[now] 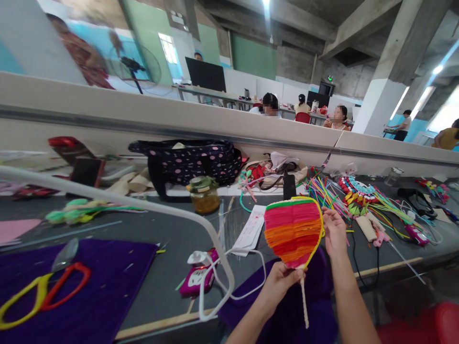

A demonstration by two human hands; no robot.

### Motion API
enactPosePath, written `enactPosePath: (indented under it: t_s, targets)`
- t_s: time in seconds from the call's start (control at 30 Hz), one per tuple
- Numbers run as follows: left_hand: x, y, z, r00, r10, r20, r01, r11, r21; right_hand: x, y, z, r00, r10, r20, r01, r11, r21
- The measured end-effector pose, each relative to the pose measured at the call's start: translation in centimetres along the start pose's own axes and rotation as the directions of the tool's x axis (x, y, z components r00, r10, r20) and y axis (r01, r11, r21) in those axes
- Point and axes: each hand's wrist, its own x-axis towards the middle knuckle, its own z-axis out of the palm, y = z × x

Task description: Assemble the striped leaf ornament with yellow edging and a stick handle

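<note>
Hands at work on a leaf-shaped fan. We observe the fan (294,227) held up in front of the counter (161,282), its broad end uppermost and its pale stem (304,303) pointing down. Bands of green, magenta, orange and red cross its face, and a yellow strip (319,239) borders its right side. The left hand (278,285) has its fingers clamped on the narrow base, just above the stem. The right hand (335,233) is raised at the yellow strip with bent fingers; we cannot tell whether they pinch it.

To the left we note a magenta-and-white device (197,283) and, farther left, scissors (45,290) with one yellow and one red handle, lying on a purple cloth (118,277). Behind the fan we find a white paper slip (250,231), a lidded jar (204,197) and a dark spotted bag (195,165). To the right lie many coloured stems (332,193), beside a decorated round piece (358,191).
</note>
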Motion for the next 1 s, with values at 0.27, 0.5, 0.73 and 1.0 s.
enactPosePath:
  t_s: [0.27,0.5,0.73,1.0]
  targets:
    - [0.0,0.3,0.1,0.999,-0.018,0.04,0.017,1.0,0.011,-0.2,-0.4,0.2,0.988,0.125,0.089,-0.135,0.985,0.11]
    - [0.0,-0.2,-0.5,0.998,0.013,0.059,-0.014,1.0,0.02,-0.3,-0.6,0.4,0.98,0.165,0.111,-0.178,0.977,0.12]
    - [0.2,-0.7,-1.0,0.998,0.018,0.052,-0.02,0.999,0.05,-0.3,-0.7,0.4,0.99,0.089,0.111,-0.09,0.996,0.01]
    - [0.0,0.1,-0.9,0.999,0.015,0.048,-0.018,0.997,0.074,-0.5,-0.8,0.5,0.992,0.077,0.098,-0.069,0.994,-0.085]
